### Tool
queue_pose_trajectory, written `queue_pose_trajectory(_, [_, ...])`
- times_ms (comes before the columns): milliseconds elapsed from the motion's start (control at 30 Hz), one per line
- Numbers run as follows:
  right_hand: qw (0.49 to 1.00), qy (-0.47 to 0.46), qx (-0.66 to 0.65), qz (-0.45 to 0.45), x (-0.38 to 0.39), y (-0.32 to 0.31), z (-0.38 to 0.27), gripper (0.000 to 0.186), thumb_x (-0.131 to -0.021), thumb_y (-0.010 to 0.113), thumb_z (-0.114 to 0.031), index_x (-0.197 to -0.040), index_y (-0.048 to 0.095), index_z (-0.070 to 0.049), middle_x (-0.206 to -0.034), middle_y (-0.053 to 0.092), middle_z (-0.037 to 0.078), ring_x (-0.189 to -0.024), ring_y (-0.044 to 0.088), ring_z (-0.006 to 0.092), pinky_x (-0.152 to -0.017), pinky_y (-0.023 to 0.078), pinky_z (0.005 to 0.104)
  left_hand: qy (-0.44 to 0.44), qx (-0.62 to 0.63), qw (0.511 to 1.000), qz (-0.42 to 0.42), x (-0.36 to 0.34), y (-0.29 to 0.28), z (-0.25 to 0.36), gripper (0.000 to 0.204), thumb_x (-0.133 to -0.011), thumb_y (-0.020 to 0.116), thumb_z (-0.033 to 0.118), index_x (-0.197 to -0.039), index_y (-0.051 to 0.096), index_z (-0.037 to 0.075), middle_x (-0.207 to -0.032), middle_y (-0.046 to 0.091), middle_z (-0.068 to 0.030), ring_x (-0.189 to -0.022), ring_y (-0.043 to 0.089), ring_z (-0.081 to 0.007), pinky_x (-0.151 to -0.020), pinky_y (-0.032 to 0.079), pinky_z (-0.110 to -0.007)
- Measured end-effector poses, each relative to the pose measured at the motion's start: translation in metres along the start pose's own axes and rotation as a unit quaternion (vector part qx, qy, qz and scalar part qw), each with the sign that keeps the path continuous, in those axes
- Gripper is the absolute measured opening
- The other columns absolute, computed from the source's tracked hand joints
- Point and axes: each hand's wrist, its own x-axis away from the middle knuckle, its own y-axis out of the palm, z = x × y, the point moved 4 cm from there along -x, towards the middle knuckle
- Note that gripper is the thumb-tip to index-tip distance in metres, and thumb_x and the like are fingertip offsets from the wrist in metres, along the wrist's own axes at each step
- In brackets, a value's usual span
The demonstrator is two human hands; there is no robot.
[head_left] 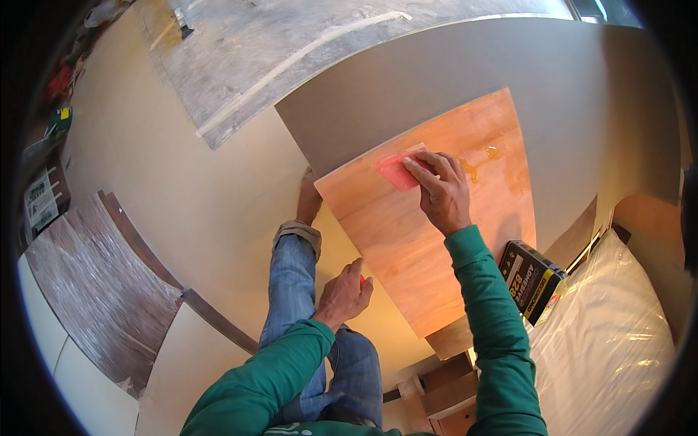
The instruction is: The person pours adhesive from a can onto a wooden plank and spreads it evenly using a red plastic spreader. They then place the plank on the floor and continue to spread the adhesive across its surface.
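My right hand grips a flat pink-red spreader, its edge against a reddish-brown wooden board. To the right of that hand, a puddle of amber glue shines on the board. My left hand is closed above my knee, near the board's left edge. A small red object shows between its thumb and fingers; most of it is hidden, so its kind is unclear. Close to my right forearm stands a black and yellow adhesive can.
Under the board lies a larger grey-brown sheet. Beyond it is a grey, smeared sheet with a brush-like tool. Plastic-wrapped panels lie at left and right. My bare foot rests beside the board's corner.
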Motion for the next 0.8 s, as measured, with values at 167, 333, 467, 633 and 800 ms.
queue_pose_trajectory(167, [0.999,-0.046,0.01,-0.002,0.007,0.028,-0.001,0.044,-0.078,0.067,0.0,-0.118,0.073,-0.016,-0.125,0.066,0.006,-0.116,0.062,0.0306,-0.097,0.051,0.0416,-0.022,0.003,1.0,-0.01,0.001,0.001,0.003,0.053,-0.099,0.055,0.029,-0.141,0.046,-0.002,-0.123,0.064,-0.0278,-0.104,0.067,-0.0447,-0.089,0.055,-0.052])
queue_pose_trajectory(333, [0.999,0.008,0.011,-0.034,0.036,0.045,-0.011,0.041,-0.081,0.066,-0.002,-0.12,0.071,-0.014,-0.122,0.067,0.008,-0.114,0.062,0.0318,-0.098,0.05,0.0436,-0.019,0.009,1.0,-0.004,-0.004,0.006,0.004,0.053,-0.098,0.056,0.029,-0.139,0.048,-0.004,-0.124,0.064,-0.0292,-0.108,0.066,-0.0449,-0.092,0.054,-0.051])
queue_pose_trajectory(467, [0.976,0.108,-0.109,-0.154,0.051,0.007,-0.007,0.03,-0.089,0.063,-0.006,-0.118,0.069,-0.01,-0.104,0.07,0.012,-0.102,0.066,0.0336,-0.091,0.052,0.0424,-0.034,0.015,0.999,-0.021,-0.01,0.006,0.0,0.054,-0.096,0.056,0.03,-0.138,0.05,-0.004,-0.124,0.064,-0.0297,-0.113,0.064,-0.0451,-0.096,0.052,-0.051])
queue_pose_trajectory(633, [0.864,0.444,-0.23,-0.058,-0.012,-0.068,0.138,0.021,-0.089,0.059,-0.019,-0.089,0.064,0.001,-0.076,0.064,0.014,-0.064,0.059,0.0228,-0.057,0.047,0.036,-0.035,-0.019,0.997,-0.062,-0.022,0.0,0.01,0.055,-0.097,0.055,0.031,-0.139,0.048,-0.004,-0.121,0.065,-0.029,-0.108,0.066,-0.0448,-0.091,0.055,-0.052])
queue_pose_trajectory(800, [0.837,0.511,-0.169,-0.099,-0.101,-0.074,0.226,0.027,-0.084,0.058,-0.022,-0.079,0.062,0.004,-0.064,0.06,0.009,-0.053,0.055,0.0179,-0.049,0.043,0.0345,-0.054,-0.031,0.994,-0.095,-0.04,-0.022,0.024,0.051,-0.097,0.055,0.031,-0.137,0.05,-0.002,-0.118,0.066,-0.0275,-0.106,0.066,-0.0441,-0.091,0.054,-0.053])
